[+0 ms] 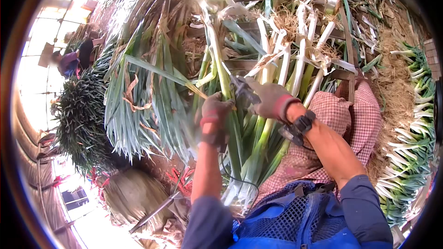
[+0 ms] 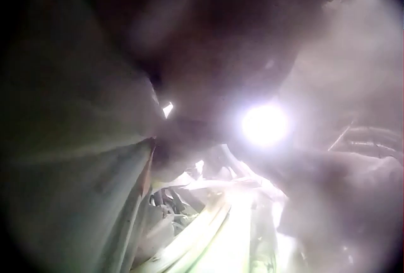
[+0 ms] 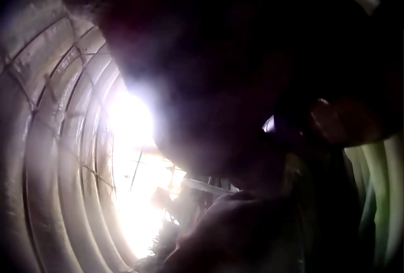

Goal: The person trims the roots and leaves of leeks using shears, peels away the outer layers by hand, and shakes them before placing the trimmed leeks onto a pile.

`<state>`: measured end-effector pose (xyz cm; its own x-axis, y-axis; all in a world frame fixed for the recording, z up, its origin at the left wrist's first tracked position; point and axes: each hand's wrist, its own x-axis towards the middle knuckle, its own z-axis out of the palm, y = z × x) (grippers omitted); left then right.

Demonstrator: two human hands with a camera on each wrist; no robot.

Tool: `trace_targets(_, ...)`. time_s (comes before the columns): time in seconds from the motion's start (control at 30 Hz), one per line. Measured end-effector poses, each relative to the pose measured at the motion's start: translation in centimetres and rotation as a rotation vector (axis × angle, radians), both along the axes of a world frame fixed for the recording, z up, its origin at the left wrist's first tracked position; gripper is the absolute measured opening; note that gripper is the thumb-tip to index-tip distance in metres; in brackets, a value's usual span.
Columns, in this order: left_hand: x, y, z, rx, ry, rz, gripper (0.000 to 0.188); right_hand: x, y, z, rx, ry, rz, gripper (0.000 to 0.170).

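Note:
My gloved left hand (image 1: 217,109) grips a leek (image 1: 220,67) around its green part, the pale stalk pointing away from me. A yellowing leaf (image 1: 197,90) sticks out beside that hand. In my gloved right hand (image 1: 273,100) is a small dark tool (image 1: 244,90) with a narrow tip, close beside the held leek; its exact kind I cannot tell. Under and beyond the right hand lie more leeks (image 1: 302,55), white stalks and roots outward. Both wrist views are dark and blurred, though pale green stalks (image 2: 214,241) show in the left one.
Long leek leaves (image 1: 152,97) drape in a heap at left, with a dark green pile (image 1: 85,120) behind. A person (image 1: 71,62) is at far left. Trimmed leeks (image 1: 410,152) line the right side along straw-coloured debris (image 1: 392,92). A wooden frame (image 1: 348,37) stands ahead.

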<state>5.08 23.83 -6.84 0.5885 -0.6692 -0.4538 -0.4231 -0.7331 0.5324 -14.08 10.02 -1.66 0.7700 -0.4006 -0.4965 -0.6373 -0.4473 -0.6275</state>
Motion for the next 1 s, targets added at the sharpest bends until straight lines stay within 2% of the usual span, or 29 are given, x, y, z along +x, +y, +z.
trace_targets(0.07, -0.5, 0.8, 1.1, -0.019, 0.053, 0.02, 0.035, 0.9, -0.8, 0.3, -0.045, -0.066, -0.016, 0.094)
trace_targets(0.1, -0.8, 1.4, 1.4, -0.034, 0.113, 0.036, 0.032, 1.2, -1.6, 0.4, 0.02, -0.033, 0.005, 0.091)
trace_targets(0.2, -0.2, 3.7, -1.0, -0.128, 0.137, 0.033, 0.029, 2.3, -2.3, 0.9, -0.007, 0.006, -0.027, 0.09)
trace_targets(0.23, -0.7, 3.8, 0.1, -0.107, 0.153, 0.043, 0.026, 2.9, -2.2, 0.4, -0.135, -0.068, -0.045, 0.091)
trace_targets(0.27, -1.1, 4.3, -0.2, -0.106, 0.151, 0.043, 0.026, 3.1, -2.6, -0.1, -0.134, -0.07, -0.045, 0.091)
trace_targets(0.33, -2.2, 5.9, -1.8, -0.087, 0.319, 0.086, 0.029, 3.5, -3.3, -0.3, -0.074, -0.107, -0.07, 0.084)
trace_targets(0.37, -2.8, 6.7, -2.2, -0.041, 0.212, -0.001, 0.031, 3.9, -3.5, -0.2, -0.086, -0.101, -0.055, 0.079)
trace_targets(0.4, -3.8, 7.3, -2.7, -0.007, 0.206, 0.008, 0.033, 4.1, -3.8, -0.1, -0.086, -0.103, -0.057, 0.079)
trace_targets(0.47, -4.3, 8.5, -3.8, -0.048, 0.279, 0.051, 0.034, 4.3, -4.2, 0.2, -0.044, 0.058, 0.013, 0.09)
trace_targets(0.53, -4.5, 9.2, -3.9, -0.047, 0.269, 0.05, 0.034, 3.9, -3.9, 0.0, -0.078, 0.058, 0.025, 0.091)
trace_targets(0.6, -4.7, 9.7, -3.5, -0.038, 0.257, 0.05, 0.035, 3.4, -3.2, -0.6, -0.133, -0.033, -0.069, 0.092)
trace_targets(0.7, -4.5, 9.7, -4.6, -0.062, 0.284, 0.081, 0.035, 2.9, -3.3, -0.2, -0.111, 0.0, -0.066, 0.093)
trace_targets(0.8, -4.7, 10.1, -5.1, -0.053, 0.188, 0.023, 0.034, 1.9, -3.3, -0.4, -0.09, -0.027, -0.046, 0.094)
trace_targets(0.87, -4.7, 10.2, -4.8, -0.089, 0.275, 0.113, 0.032, 1.1, -3.0, -0.4, -0.044, 0.034, -0.036, 0.096)
trace_targets(1.0, -5.0, 9.6, -2.1, -0.129, 0.362, 0.124, 0.032, -2.9, -1.5, 0.1, 0.048, 0.083, -0.028, 0.097)
